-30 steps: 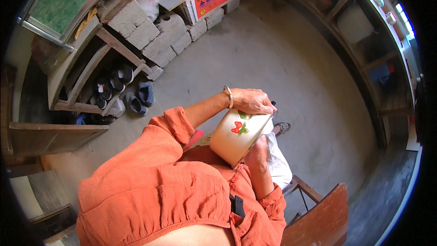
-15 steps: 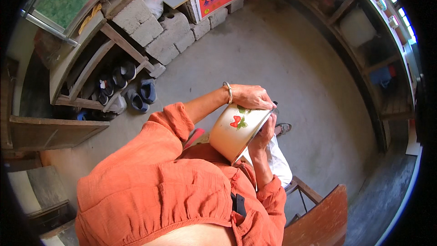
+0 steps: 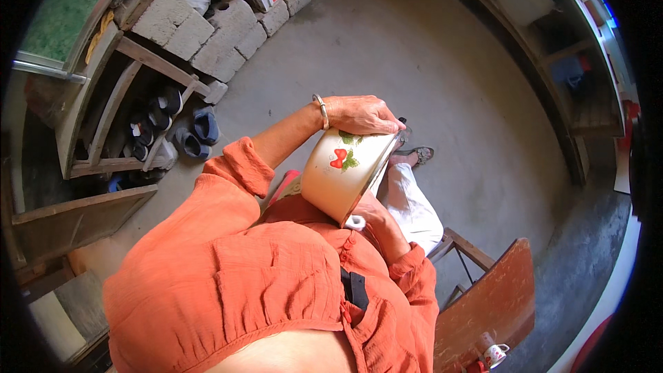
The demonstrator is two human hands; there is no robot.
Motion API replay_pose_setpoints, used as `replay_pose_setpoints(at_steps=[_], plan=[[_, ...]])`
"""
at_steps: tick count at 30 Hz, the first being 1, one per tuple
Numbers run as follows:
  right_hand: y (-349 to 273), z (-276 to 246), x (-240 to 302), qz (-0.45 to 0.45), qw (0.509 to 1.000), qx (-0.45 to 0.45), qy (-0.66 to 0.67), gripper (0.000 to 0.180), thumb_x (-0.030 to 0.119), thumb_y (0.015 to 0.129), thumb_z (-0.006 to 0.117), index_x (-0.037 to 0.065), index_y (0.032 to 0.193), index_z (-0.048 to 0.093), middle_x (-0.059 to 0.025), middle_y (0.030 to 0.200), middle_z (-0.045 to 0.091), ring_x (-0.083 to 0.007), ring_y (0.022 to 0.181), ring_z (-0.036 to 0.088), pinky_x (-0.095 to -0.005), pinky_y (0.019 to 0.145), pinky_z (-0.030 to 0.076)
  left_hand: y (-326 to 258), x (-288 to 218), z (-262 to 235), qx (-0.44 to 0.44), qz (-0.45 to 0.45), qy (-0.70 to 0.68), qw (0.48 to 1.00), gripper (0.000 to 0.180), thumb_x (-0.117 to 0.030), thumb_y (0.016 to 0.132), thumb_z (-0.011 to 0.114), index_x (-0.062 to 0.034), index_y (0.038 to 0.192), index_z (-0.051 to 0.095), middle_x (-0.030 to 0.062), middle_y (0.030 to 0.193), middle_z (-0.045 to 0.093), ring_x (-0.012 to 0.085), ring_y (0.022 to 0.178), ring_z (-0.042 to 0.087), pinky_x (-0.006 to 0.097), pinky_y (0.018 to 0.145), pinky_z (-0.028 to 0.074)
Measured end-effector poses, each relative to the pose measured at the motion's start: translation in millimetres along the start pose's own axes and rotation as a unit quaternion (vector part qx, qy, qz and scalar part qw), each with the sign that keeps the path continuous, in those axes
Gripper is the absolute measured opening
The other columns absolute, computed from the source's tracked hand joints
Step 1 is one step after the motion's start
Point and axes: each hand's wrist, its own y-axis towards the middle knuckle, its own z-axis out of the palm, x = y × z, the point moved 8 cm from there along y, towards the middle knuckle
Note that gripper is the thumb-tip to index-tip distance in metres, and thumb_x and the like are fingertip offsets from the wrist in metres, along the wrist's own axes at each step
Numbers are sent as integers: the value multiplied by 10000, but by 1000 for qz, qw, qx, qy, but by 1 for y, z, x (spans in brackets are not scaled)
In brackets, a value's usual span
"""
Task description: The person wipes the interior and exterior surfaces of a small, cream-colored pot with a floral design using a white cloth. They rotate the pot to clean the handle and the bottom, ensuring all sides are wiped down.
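Note:
A cream enamel pot (image 3: 323, 183) with a red fruit and green leaf pattern is tilted on its side over my lap, its mouth turned to the right. With fingers bent over its upper rim, my left hand (image 3: 362, 116) grips it; a bracelet circles that wrist. My right hand (image 3: 378, 217) is at the pot's mouth, near the lower rim, its fingers hidden by the pot. Next to it, at the bottom of the rim, shows a small white thing (image 3: 355, 222), perhaps cloth; I cannot make out whether the hand holds it.
A wooden chair (image 3: 489, 297) stands at the lower right, with a white patterned mug (image 3: 495, 355) near it. Several shoes (image 3: 148, 121) fill a wooden rack on the left. Concrete blocks (image 3: 224, 38) line the back left. Wooden shelves (image 3: 587, 97) curve along the right.
My right hand has moved down along the pot's mouth, from near the upper rim to the lower part. My left hand keeps its hold. The view has shifted, bringing the mug into sight.

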Motion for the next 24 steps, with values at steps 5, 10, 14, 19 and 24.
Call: replay_pose_setpoints(at_steps=[5,10,14,19,24], plan=[[5,-20,25,-51,988,-141,34,490,260,772,689,65,1201,556,-113,1161,552,-292,1091,527,-418,942,422,-1,-2,-5,-23,3,-2,1000,396,-317,961,501,-85,1273,578,161,1130,664,145,926,596,290,837,468],[-20,-27,82,-185,948,-227,-125,504,256,745,708,66,1191,568,-119,1163,551,-316,1103,516,-432,952,410,0,-4,-5,-19,-11,22,1000,397,-315,956,497,-78,1261,587,153,1075,685,140,868,603,289,801,478],[-33,35,123,-358,807,-238,-405,516,253,724,722,67,1183,578,-124,1165,550,-335,1113,508,-444,961,401,14,3,8,18,56,-14,998,392,-315,955,480,-85,1251,599,158,1042,692,144,813,595,291,761,477],[-34,76,150,-443,687,-166,-552,333,215,639,702,73,938,667,-122,1171,560,-341,1127,492,-424,931,390,13,5,4,5,-39,52,998,379,-332,964,476,-112,1240,613,145,934,699,143,788,583,296,722,466],[23,19,180,-346,840,-130,-397,340,141,590,747,70,917,687,-127,1074,588,-333,983,515,-401,895,408,12,28,2,-14,105,18,994,409,-122,840,626,-58,1240,574,89,1221,602,140,1085,538,303,936,447]])
